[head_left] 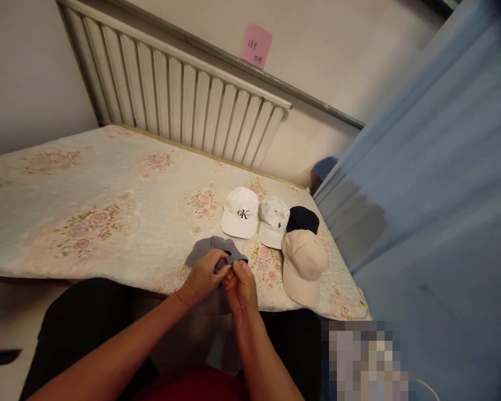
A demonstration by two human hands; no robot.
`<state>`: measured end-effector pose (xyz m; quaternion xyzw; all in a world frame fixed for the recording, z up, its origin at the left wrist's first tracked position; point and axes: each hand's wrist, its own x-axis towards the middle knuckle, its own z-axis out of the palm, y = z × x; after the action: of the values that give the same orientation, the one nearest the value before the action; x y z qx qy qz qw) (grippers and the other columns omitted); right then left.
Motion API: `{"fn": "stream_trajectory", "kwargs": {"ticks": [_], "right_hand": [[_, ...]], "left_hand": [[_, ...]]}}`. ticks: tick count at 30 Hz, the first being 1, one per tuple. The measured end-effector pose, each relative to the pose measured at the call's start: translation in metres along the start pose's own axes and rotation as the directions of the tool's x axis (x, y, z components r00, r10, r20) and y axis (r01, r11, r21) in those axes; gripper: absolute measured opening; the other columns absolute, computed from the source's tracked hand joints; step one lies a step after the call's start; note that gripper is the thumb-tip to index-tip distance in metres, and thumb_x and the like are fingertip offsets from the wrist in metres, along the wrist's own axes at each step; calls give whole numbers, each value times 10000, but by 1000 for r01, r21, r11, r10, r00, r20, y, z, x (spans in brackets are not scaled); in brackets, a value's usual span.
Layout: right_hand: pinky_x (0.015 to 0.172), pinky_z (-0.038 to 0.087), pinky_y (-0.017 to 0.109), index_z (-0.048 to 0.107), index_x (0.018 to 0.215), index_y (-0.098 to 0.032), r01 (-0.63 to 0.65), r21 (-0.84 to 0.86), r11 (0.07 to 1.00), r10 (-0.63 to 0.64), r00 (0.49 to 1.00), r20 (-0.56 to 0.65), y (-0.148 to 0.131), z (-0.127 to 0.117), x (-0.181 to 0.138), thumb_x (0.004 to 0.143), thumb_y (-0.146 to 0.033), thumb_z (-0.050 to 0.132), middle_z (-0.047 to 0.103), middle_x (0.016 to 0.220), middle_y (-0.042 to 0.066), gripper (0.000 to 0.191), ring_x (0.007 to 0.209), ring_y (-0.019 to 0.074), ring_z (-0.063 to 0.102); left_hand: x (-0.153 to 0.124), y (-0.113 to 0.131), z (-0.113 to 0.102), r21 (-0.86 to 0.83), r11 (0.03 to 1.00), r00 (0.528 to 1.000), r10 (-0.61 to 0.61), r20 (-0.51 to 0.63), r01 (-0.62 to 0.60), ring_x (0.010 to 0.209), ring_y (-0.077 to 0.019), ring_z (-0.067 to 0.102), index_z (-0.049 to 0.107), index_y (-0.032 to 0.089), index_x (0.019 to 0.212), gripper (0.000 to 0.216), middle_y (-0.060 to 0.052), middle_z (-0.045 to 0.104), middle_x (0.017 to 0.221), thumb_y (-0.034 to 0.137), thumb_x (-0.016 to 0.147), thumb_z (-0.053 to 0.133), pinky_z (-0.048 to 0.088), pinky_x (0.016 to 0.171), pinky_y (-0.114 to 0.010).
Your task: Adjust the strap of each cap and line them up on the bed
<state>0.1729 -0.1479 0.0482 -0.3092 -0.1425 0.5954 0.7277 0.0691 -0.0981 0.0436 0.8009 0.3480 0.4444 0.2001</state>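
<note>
A grey cap (211, 248) sits at the near edge of a flower-patterned mattress (108, 206). My left hand (204, 277) and my right hand (240, 285) both pinch the strap and small metal buckle at the cap's back, fingers closed on it. Just beyond lie a white cap with a black logo (240, 212), a second white cap (273, 221), a dark navy cap (303, 218) and a beige cap (304, 264), close together to the right of my hands.
A white slatted headboard (179, 94) stands behind the mattress against a wall with a pink note (256, 45). A blue curtain (434, 184) hangs along the right side. My dark-clothed legs are below the mattress edge.
</note>
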Motion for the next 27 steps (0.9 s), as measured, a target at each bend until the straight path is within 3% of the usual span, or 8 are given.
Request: {"fn": "stream_trajectory", "kwargs": {"ticks": [5, 12, 18, 23, 25, 27], "right_hand": [[472, 400, 180, 504, 644, -183, -13, -11, 1000, 13, 1000, -1, -1, 1, -1, 706, -260, 741, 515, 502, -70, 257, 466, 67, 483], [456, 411, 166, 481, 631, -184, -21, -13, 1000, 19, 993, -115, 0, 2, 2, 645, -196, 778, 568, 537, -69, 297, 452, 56, 511], [461, 413, 174, 535, 684, -168, 8, -2, 1000, -8, 995, -102, -3, 0, 2, 691, -226, 742, 577, 560, -60, 216, 458, 55, 503], [464, 410, 176, 556, 705, -164, 6, 14, 1000, -4, 993, -118, -4, -2, 4, 738, -276, 706, 596, 588, -42, 191, 494, 67, 522], [479, 421, 182, 563, 719, -164, 11, 30, 999, -7, 991, -132, -4, -2, 5, 754, -286, 696, 603, 595, -36, 184, 510, 73, 536], [498, 437, 192, 572, 731, -164, 16, 47, 999, -9, 989, -149, -4, -2, 7, 761, -284, 689, 621, 613, -25, 170, 529, 82, 554]], "left_hand": [[-2, -1, -1, 29, 999, 1000, 16, 10, -16, 811, -184, 625, 556, 178, 943, 121, -46, 639, 875, 176, 824, 532, 521, 713, -321], [-5, 1, -2, 64, 991, 991, 113, 72, -118, 802, -201, 614, 576, 158, 924, 111, -69, 635, 851, 209, 862, 500, 508, 721, -332], [-5, -4, -5, 82, 990, 990, 103, 94, -111, 807, -217, 593, 590, 163, 924, 117, -83, 626, 849, 212, 855, 509, 492, 734, -354], [-5, 9, -18, 69, 989, 992, 128, 18, -129, 925, -254, 552, 609, 144, 985, 172, -125, 640, 942, 188, 846, 517, 443, 861, -413], [-11, 17, -20, -15, 997, 997, 79, 8, -79, 912, -250, 559, 620, 151, 971, 169, -121, 646, 937, 230, 850, 532, 440, 855, -405], [-20, 24, -17, -151, 986, 996, -57, 62, 66, 843, -233, 584, 630, 161, 922, 175, -104, 648, 883, 287, 866, 522, 459, 784, -374]]}}
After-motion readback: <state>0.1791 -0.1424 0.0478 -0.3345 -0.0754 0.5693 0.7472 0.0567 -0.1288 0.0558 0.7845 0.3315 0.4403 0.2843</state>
